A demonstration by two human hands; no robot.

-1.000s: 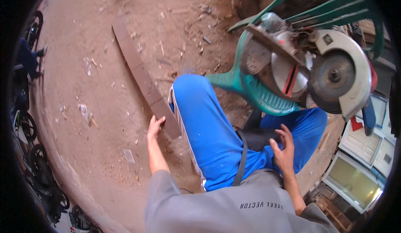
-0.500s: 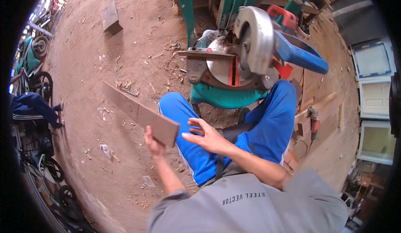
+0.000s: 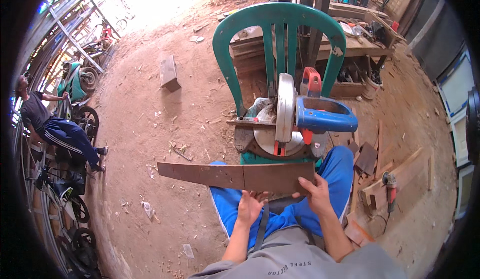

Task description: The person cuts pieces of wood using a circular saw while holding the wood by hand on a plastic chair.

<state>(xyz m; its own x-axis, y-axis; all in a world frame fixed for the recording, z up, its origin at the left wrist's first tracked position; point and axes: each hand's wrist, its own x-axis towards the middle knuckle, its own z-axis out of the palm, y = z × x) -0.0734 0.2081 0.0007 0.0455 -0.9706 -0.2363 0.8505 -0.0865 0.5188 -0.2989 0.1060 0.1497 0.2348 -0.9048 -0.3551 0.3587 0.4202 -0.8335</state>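
A long brown wooden board (image 3: 225, 175) is held crosswise above my knees, with thin lines across its face. My right hand (image 3: 317, 196) grips its right end, the thumb on the near face and the fingers partly hidden behind. Just below the board's lower edge is my left hand (image 3: 250, 209), palm turned up and fingers apart; whether it touches the wood I cannot tell. Beyond the board, a miter saw (image 3: 286, 111) with a blue handle and a silver blade guard rests on a green plastic chair (image 3: 222, 54).
An angle grinder (image 3: 391, 191) lies by wooden offcuts (image 3: 367, 158) at my right. A wooden block (image 3: 170, 74) sits on the dirt floor ahead left. Farther left, another person (image 3: 55, 124) is beside parked bikes (image 3: 75, 209). A cluttered workbench (image 3: 365, 49) stands behind the chair.
The board has passed from my left hand into my right and swung from slanting to nearly level across me. My left hand has let go. The view has tilted upward.
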